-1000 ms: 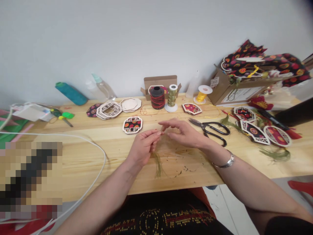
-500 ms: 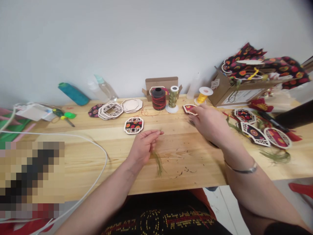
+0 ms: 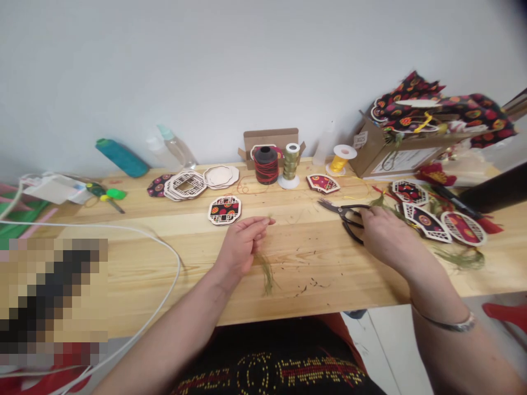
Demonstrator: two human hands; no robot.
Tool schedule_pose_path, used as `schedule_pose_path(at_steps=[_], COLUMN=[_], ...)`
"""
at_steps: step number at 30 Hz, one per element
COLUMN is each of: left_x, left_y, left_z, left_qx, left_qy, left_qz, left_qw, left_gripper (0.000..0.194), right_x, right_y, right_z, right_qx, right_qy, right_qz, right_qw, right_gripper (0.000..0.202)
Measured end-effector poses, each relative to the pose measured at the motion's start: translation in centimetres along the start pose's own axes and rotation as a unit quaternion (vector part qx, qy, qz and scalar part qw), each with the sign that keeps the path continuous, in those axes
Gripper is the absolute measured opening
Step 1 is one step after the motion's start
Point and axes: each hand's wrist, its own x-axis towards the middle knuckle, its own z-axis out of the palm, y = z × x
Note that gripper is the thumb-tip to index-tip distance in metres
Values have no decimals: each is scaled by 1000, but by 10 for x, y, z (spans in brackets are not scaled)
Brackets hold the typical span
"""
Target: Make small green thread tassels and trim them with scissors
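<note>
My left hand is closed in a pinch, with a small tip showing above its fingers. A green thread tassel hangs below it over the wood. My right hand is at the handles of black scissors, which lie with blades pointing left. Its fingers are partly hidden, so whether they grip the handles does not show. Beyond the scissors lies a fan-shaped wooden piece with red patterned cloth. Left of my left hand is a lattice-framed piece with black floral cloth.
Along the wall stand a red-black thread spool, an olive thread spool and a yellow spool. Wooden frames are stacked at left. Finished-looking tasselled pieces lie right, before a cardboard box. A white cable loops left.
My right hand has let go of the fan-shaped piece, which now lies flat, and has moved right and nearer to the scissors' handles. My left hand stays in place with the tassel.
</note>
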Motion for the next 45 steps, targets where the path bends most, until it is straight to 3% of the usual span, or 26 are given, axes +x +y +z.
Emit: schedule_pose_path(at_steps=[5,10,13,17,20,23,25,29,31,36,45], left_x=[-1,0,2,3,3,3,4,5,6,6,2], left_y=[2,2,1,1,1,1,1,1,1,1,-1], left_z=[0,0,-1,-2,-2,-2,-2,-4,-4,-4,0], left_qx=[-7,-6,-6,-14,-19,-20,-18,-34,-43,-53,-14], left_qy=[8,12,9,11,17,26,32,32,36,37,13], left_qz=[5,0,-2,-3,0,5,5,11,17,23,23], left_qw=[1000,1000,1000,1000,1000,999,999,999,998,998,1000], left_gripper=[22,24,24,24,26,26,26,27,27,27,24], right_x=[2,20,36,49,49,46,45,45,45,43,42], right_y=[8,-8,-34,-72,-81,-70,-59,-46,-46,-54,-62], right_z=[-5,-44,-62,-54,-36,-30,-34,-48,-51,-46,-37], right_qx=[48,203,403,617,666,680,648,517,482,485,548], right_qy=[-43,-58,-106,-194,-233,-271,-270,-264,-283,-332,-351], right_qz=[2,-9,-84,-150,-152,-199,-231,-235,-230,-218,-185], right_qw=[998,977,905,748,692,652,673,780,796,779,736], right_gripper=[23,27,35,38,48,59,61,60,63,69,67])
